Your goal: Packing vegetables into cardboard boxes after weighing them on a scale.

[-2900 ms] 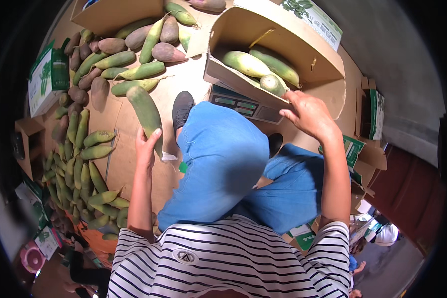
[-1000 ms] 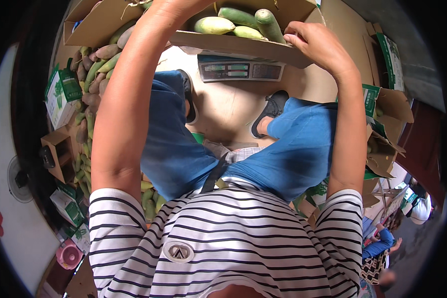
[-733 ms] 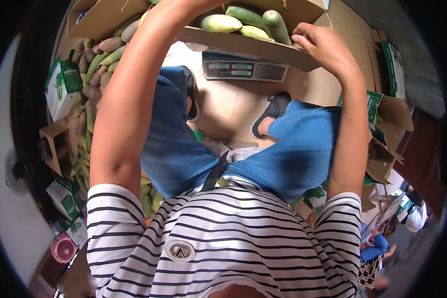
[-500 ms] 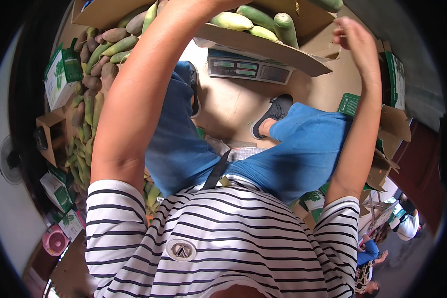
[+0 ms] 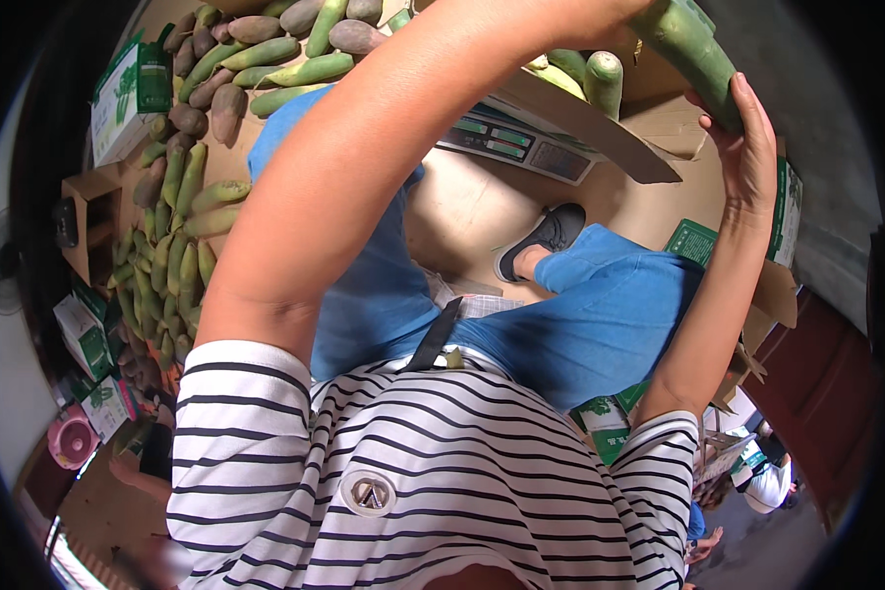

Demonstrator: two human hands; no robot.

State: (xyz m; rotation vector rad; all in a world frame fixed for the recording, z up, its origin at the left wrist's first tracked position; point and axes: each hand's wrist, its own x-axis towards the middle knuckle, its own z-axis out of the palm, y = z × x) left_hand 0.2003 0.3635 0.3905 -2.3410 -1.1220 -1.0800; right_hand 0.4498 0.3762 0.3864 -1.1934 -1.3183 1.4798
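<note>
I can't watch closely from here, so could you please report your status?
Right hand cupping lower end of long green radish. Left hand at picture's top edge, grip unclear. Left forearm partly hiding open carton.

Right grip (image 5: pixel 749 147) holds a radish (image 5: pixel 693 54) (green) — near a carton (image 5: pixel 600 130).

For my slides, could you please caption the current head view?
Right hand clasping one end of a green radish, more radishes in an open cardboard box.
</note>
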